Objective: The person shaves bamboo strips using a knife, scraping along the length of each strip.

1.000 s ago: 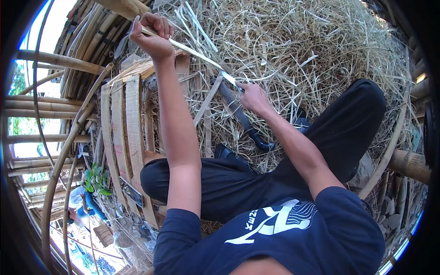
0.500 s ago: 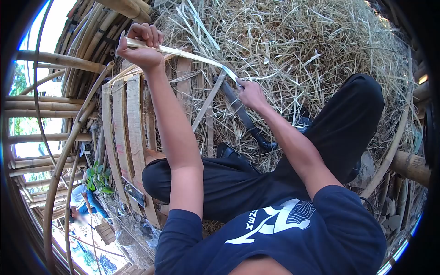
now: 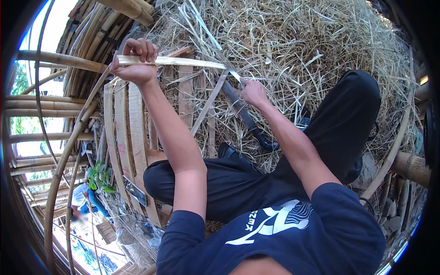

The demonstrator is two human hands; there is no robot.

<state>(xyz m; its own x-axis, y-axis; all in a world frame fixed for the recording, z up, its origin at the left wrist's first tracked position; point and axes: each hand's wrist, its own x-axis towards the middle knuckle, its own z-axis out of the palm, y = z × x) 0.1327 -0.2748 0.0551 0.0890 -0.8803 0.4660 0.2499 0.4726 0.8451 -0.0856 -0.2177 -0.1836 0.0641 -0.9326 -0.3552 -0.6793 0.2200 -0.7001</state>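
A pale, flat bamboo strip (image 3: pixel 192 62) stretches from my left hand (image 3: pixel 136 62) across to a knife (image 3: pixel 235 75). My left hand is closed around the strip near its left end, palm up with the fingers curled over it. The knife is in the fist of my right hand (image 3: pixel 254 93), its handle hidden. Its shiny blade meets the strip's right end; whether it is cutting in cannot be made out. A flat wooden slat (image 3: pixel 210 103) slants just below that meeting point. Beside it lies a long dark object (image 3: pixel 243 114) with a curved end.
Straw-like shavings (image 3: pixel 293 36) cover the ground ahead. Wooden planks (image 3: pixel 121 137) stand on the left, with a phone-like device (image 3: pixel 135 194) against them. Bamboo poles (image 3: pixel 55 98) form a railing at the far left. Beyond it another person (image 3: pixel 82 197) bends over.
My left hand has moved down and slightly left with the bamboo strip, which now lies closer to level. The knife has shifted slightly right and down in my right hand.
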